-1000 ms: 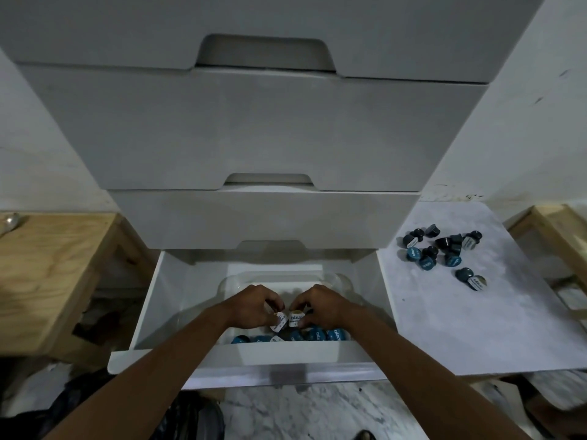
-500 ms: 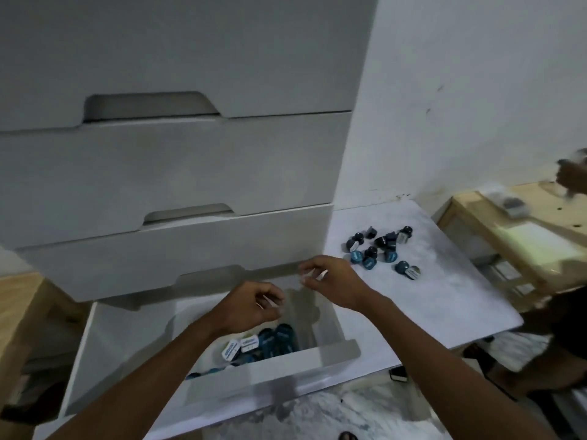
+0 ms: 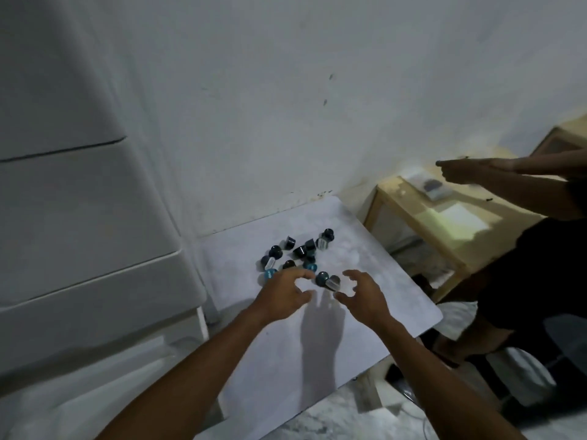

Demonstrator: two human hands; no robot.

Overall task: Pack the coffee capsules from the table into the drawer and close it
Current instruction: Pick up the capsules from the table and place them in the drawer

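Observation:
Several dark and blue coffee capsules (image 3: 298, 254) lie in a loose cluster on the white marble-look table (image 3: 365, 300). My left hand (image 3: 281, 295) hovers at the cluster's near-left edge, fingers curled and apart, holding nothing. My right hand (image 3: 362, 295) is beside it on the right, fingers spread and empty. Two capsules (image 3: 328, 281) lie between my fingertips. The open drawer (image 3: 95, 369) of the white cabinet shows only at the lower left; its inside is out of sight.
The white drawer cabinet (image 3: 79, 217) fills the left side, with a white wall behind the table. A wooden side table (image 3: 444, 217) stands to the right. Another person (image 3: 524, 281) in dark clothes stands there, with hands stretched out over it.
Both my hands left the drawer and moved right to the capsules on the table. The view swung right, so the drawer's contents are no longer visible.

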